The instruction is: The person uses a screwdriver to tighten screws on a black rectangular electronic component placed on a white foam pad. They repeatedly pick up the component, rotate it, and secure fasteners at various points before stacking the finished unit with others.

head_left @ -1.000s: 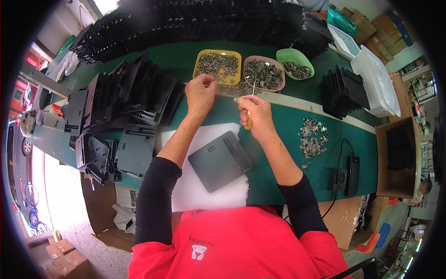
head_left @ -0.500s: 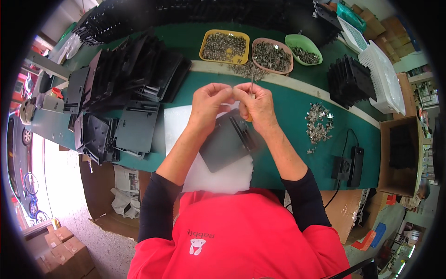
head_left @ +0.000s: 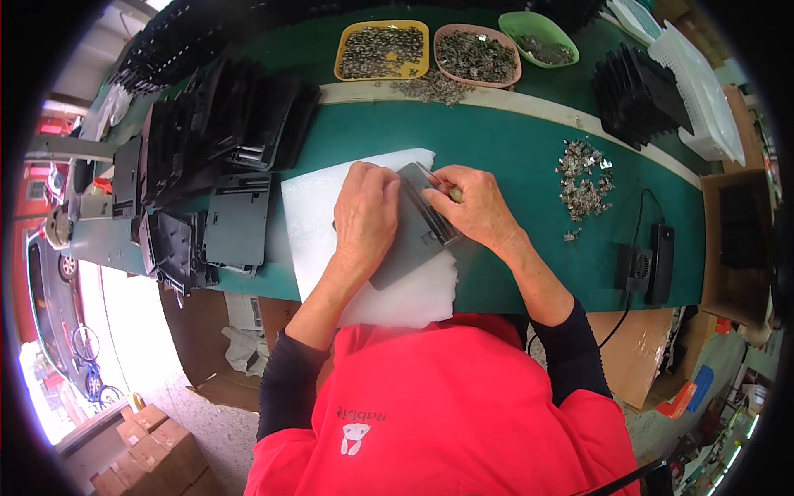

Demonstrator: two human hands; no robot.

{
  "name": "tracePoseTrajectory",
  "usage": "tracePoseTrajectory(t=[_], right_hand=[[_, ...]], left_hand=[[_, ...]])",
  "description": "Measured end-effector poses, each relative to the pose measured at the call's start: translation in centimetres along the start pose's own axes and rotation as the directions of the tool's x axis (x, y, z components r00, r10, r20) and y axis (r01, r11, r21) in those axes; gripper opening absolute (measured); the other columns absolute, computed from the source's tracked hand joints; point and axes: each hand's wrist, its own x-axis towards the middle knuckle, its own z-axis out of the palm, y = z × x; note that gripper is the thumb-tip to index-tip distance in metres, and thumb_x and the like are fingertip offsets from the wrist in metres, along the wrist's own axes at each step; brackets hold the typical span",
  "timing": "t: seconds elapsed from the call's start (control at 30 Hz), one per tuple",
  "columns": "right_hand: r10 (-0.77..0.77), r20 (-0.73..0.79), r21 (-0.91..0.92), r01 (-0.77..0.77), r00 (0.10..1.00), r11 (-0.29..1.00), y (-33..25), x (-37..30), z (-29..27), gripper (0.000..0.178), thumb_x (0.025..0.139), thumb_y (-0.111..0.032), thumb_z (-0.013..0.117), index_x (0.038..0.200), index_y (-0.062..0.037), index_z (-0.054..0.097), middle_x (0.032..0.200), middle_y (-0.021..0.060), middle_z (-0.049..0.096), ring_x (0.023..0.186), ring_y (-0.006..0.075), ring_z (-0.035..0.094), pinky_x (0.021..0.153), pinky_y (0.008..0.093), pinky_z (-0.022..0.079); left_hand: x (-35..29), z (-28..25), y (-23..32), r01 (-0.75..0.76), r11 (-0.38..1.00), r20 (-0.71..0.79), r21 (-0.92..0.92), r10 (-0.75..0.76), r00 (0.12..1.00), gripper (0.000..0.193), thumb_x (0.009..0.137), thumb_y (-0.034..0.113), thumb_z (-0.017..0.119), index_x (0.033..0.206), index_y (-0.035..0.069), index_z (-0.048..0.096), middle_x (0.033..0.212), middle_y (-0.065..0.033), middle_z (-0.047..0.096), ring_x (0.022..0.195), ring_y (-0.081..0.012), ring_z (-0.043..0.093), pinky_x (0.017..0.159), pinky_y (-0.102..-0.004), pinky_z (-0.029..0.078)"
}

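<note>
A dark grey plastic panel [head_left: 403,258] with a slotted black strip along its right side lies tilted on a sheet of white foam [head_left: 310,211]. My left hand [head_left: 365,213] is closed over the panel's upper left part, fingers curled against it. Whether a small part is also under those fingertips is hidden. My right hand [head_left: 482,207] grips a thin-shafted hand tool, like a screwdriver, by its yellowish handle [head_left: 456,193]. The shaft points up and left, over the panel's top right edge.
Metal clips fill a yellow tray [head_left: 339,62], a pink tray [head_left: 514,76] and a green tray [head_left: 529,25]. A loose clip pile [head_left: 585,178] lies right, near a black power adapter [head_left: 659,264]. Dark panels [head_left: 240,219] are stacked left; black parts [head_left: 637,95] stand right.
My hands have come down and apart from their pinch above the panel. The left now rests on the panel; the right has tipped the tool toward its edge. The view has shifted too.
</note>
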Motion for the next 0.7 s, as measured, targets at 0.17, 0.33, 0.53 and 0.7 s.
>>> tracePoseTrajectory(t=[0.17,0.33,0.53,0.7], right_hand=[[-0.016,-0.022,0.019,0.016,1.0,1.0,0.0,-0.1,0.2,0.023,0.081,-0.015,0.071,0.093,0.005,0.068,0.074,0.0126,0.063,0.063,0.0206,0.059,0.061,0.0338,0.048],[-0.011,-0.037,0.02,0.011,0.999,1.0,-0.2,-0.2,0.2,0.021,0.08,-0.014,0.071,0.089,0.0046,0.067,0.074,0.0129,0.062,0.062,0.0238,0.058,0.061,0.0342,0.048],[-0.005,-0.034,0.013,0.006,0.999,1.0,-0.2,-0.2,0.1,0.022,0.08,-0.015,0.071,0.089,0.0041,0.066,0.073,0.0131,0.061,0.062,0.0245,0.059,0.061,0.0348,0.048],[-0.049,-0.059,0.003,0.049,0.997,0.999,-0.2,-0.3,0.2,0.023,0.08,-0.016,0.072,0.089,0.0043,0.066,0.072,0.013,0.061,0.062,0.0251,0.059,0.061,0.0345,0.048]], left_hand=[[-0.1,0.8,-0.3,-0.146,0.979,-0.063,0.143,0.156,0.986,0.007,0.086,0.004,0.065,0.092,0.002,0.062,0.095,-0.0138,0.058,0.083,-0.0331,0.059,0.072,-0.0409,0.049],[-0.1,1.1,0.7,-0.153,0.943,-0.04,0.294,0.173,0.984,0.006,0.085,0.004,0.065,0.09,0.002,0.061,0.095,-0.0129,0.059,0.082,-0.0342,0.059,0.073,-0.0425,0.047],[0.3,1.0,1.9,-0.104,0.92,0.012,0.378,0.108,0.994,0.004,0.084,0.004,0.065,0.087,0.003,0.063,0.093,-0.012,0.06,0.083,-0.0331,0.06,0.074,-0.0423,0.047],[-0.1,1.8,1.4,-0.18,0.909,-0.081,0.377,0.225,0.971,0.005,0.079,0.005,0.066,0.083,0.004,0.065,0.086,-0.0099,0.059,0.08,-0.029,0.059,0.072,-0.0405,0.043]])
